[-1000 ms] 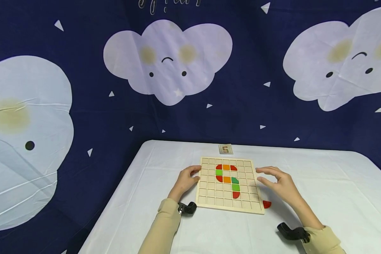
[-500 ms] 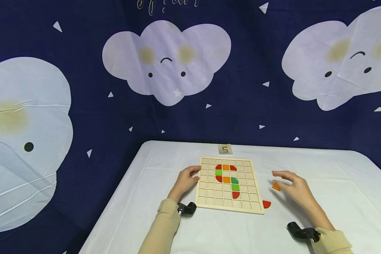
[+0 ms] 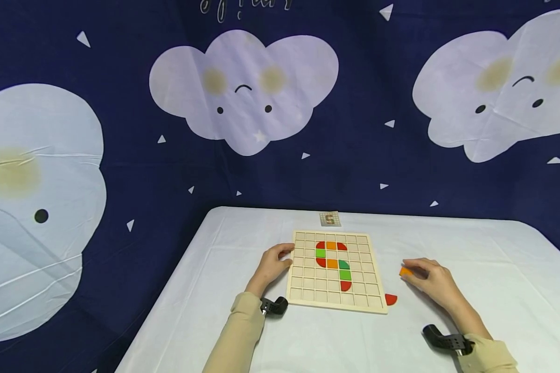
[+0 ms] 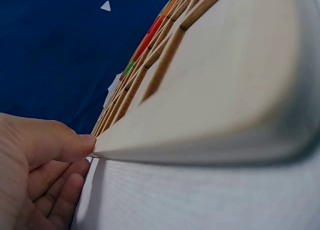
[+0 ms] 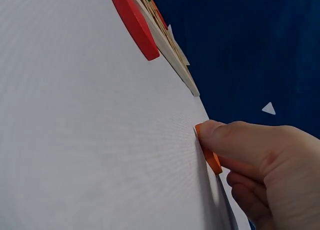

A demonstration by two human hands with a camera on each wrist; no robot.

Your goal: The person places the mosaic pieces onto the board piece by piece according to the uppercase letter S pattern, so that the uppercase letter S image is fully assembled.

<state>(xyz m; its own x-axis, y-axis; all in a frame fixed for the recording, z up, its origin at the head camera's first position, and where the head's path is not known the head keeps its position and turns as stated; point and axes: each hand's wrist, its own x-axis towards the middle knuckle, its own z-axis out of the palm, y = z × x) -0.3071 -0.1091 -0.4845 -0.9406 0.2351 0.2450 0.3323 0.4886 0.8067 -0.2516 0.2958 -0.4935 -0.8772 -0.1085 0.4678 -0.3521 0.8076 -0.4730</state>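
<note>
A square wooden grid board (image 3: 308, 290) lies on the table, with red, orange and green pieces set in some cells in an S-like shape. My left hand (image 3: 269, 267) holds the board's left edge; in the left wrist view the thumb (image 4: 75, 146) is at the rim and the other fingers are curled below. To the right of the board, my right hand (image 3: 435, 284) pinches an orange block (image 3: 405, 271) between thumb and fingers. The right wrist view shows the orange block (image 5: 210, 155) tilted, close to the white cloth.
A red quarter-round piece (image 3: 391, 299) lies beside the board's lower right corner. Behind the board is a small card (image 3: 330, 218) with an S-shaped pattern. White cloth covers the table (image 3: 485, 259), and a dark blue cloud-print curtain (image 3: 364, 176) hangs behind it.
My right hand has left the board's right edge, moved right over the table and taken hold of the orange block there. The left hand and board look unmoved.
</note>
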